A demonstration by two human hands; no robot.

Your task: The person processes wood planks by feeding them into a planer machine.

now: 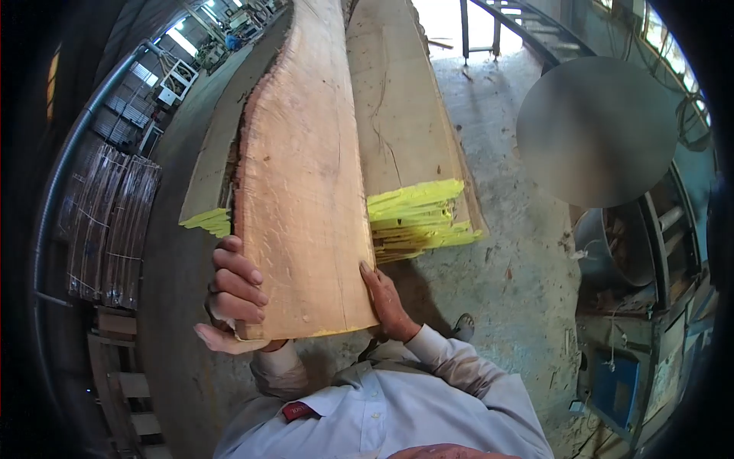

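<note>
A long wooden plank (306, 176) with a rough bark edge on its left side reaches from in front of my body away over a stack of boards. My left hand (235, 287) is closed around the plank's near left corner, fingers curled over the top face. At the near right edge, my right hand (390, 302) grips the plank from the side, its thumb by the top face and its other fingers hidden beneath. Under and beyond the plank lies the stack of boards (401, 115), whose near ends are painted yellow.
Bundled wood strips (115, 222) stand at the left beside a metal pipe (84, 122). To the right is a machine frame (661, 336) with a round drum (612, 245). A blurred circle covers part of the upper right. A metal stair or ramp (527, 30) stands behind.
</note>
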